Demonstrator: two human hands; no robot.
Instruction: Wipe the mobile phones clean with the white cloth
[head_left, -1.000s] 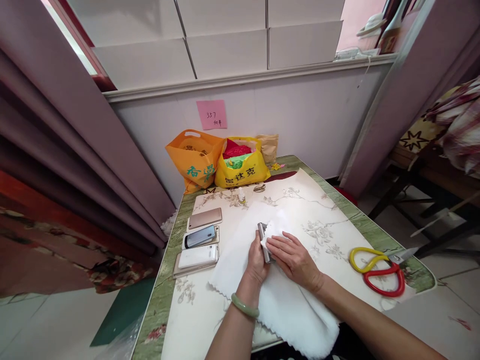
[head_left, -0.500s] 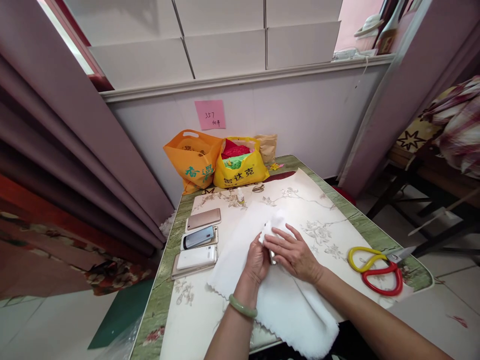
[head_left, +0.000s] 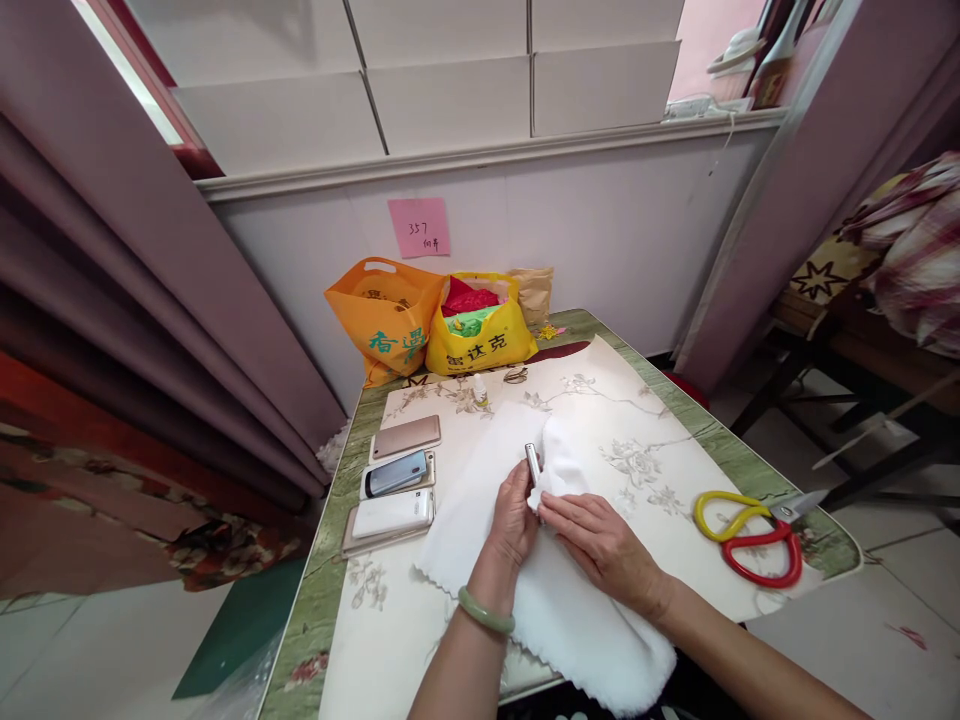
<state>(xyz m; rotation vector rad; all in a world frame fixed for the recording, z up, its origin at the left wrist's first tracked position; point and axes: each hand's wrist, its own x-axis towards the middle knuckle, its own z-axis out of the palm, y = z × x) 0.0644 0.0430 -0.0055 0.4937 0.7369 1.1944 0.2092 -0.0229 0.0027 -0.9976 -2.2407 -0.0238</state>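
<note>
Head camera view: your left hand (head_left: 514, 515) was closed around a slim, silver-edged rectangular device (head_left: 532, 462), holding it tilted above the near half of the table. Your right hand (head_left: 604, 548) lay with fingers stretched out together on a fluffy white cloth with a scalloped edge (head_left: 592, 640), against the device's lower part; you could not tell whether those fingers pinched the fabric. The cloth spread beneath both hands towards the table's near edge.

The green marble-patterned tabletop (head_left: 307, 610) carried a cream sheet printed with grey-brown flowers (head_left: 637, 405). On your left, a rose-gold flat phone (head_left: 409, 437), a pale blue phone (head_left: 397, 474) and a white phone (head_left: 394, 513) lay in a column, the latter two on top of other phones. Large scissors with one yellow and one red handle (head_left: 784, 513) lay open on your right. At the far end, an orange carrier bag (head_left: 390, 325) stood beside a stuffed yellow bag (head_left: 484, 345), below a pink handwritten note (head_left: 418, 228) on the pale wall (head_left: 600, 220). Mauve curtains (head_left: 150, 150) hung at both sides above a tiled floor (head_left: 900, 630).
</note>
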